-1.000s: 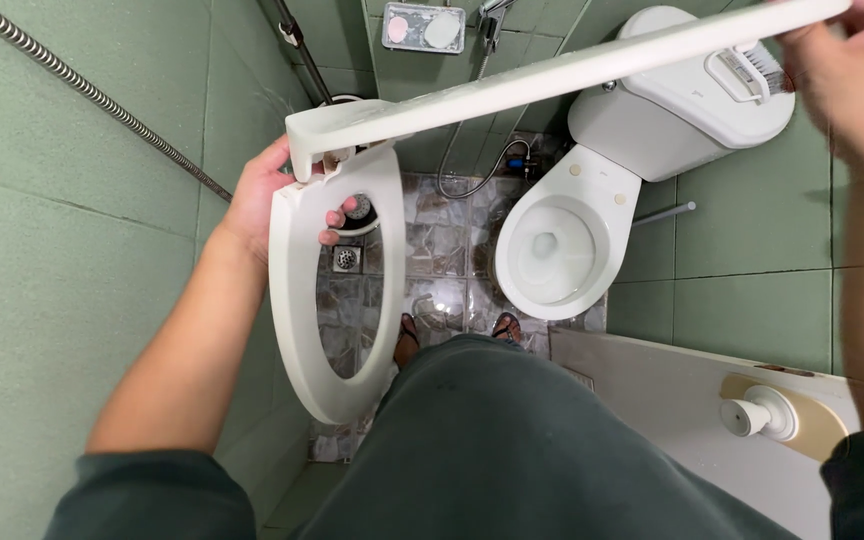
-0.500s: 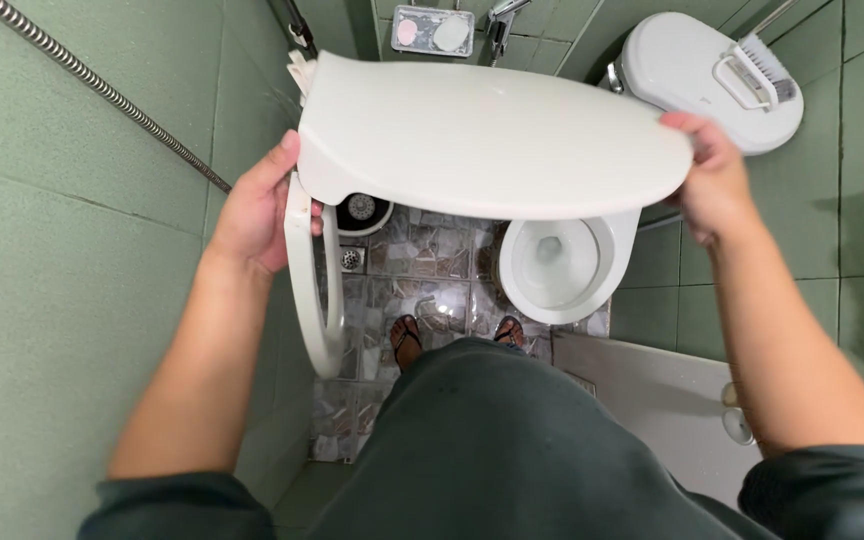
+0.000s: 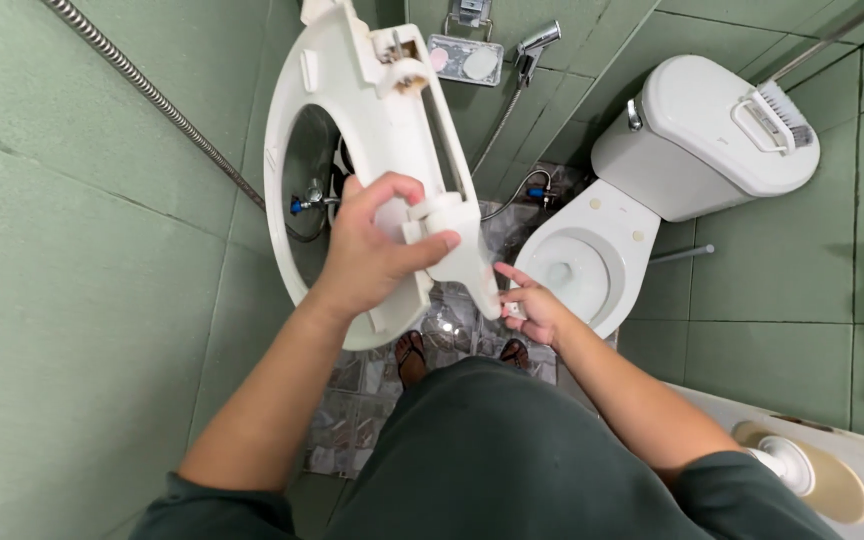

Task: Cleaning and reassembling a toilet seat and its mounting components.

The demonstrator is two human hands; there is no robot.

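So the toilet (image 3: 592,262) sat at about 2 o'clock, bowl bare. The white seat and lid (image 3: 372,130) were up at 11 o'clock, underside showing, clamped in the left hand (image 3: 377,250). The right hand (image 3: 534,305) pinched some small white piece (image 3: 514,311) by the rim.

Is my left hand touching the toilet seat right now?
Touching. The head view shows the left hand wrapped around the white toilet seat, thumb pressed over its hinge piece, holding it up in the air.
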